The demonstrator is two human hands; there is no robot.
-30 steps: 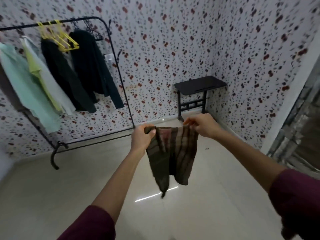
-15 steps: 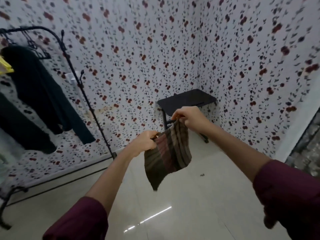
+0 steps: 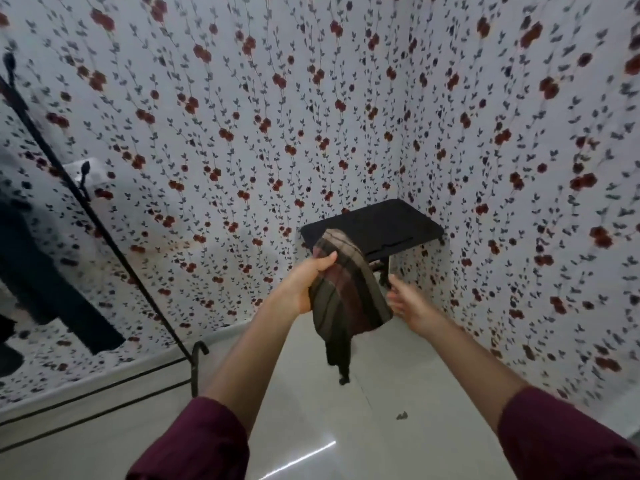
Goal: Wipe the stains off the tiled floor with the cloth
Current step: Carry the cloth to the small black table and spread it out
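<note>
A striped brown and dark green cloth (image 3: pixel 346 299) hangs in the air, folded over and bunched at its top in my left hand (image 3: pixel 304 282). My right hand (image 3: pixel 407 304) is beside the cloth on the right with fingers spread; whether it touches the cloth I cannot tell. Below lies the pale glossy tiled floor (image 3: pixel 398 393). A small dark stain (image 3: pixel 401 416) sits on a tile under my right forearm.
A low black table (image 3: pixel 391 225) stands in the corner of two flowered walls. A black clothes rack (image 3: pixel 104 244) with dark garments (image 3: pixel 45 285) stands at the left, its foot (image 3: pixel 195 368) on the floor. A light streak reflects near the bottom.
My right hand has let go of the cloth's corner and dropped beside it. The cloth now hangs from my left hand alone. The view has moved closer to the corner.
</note>
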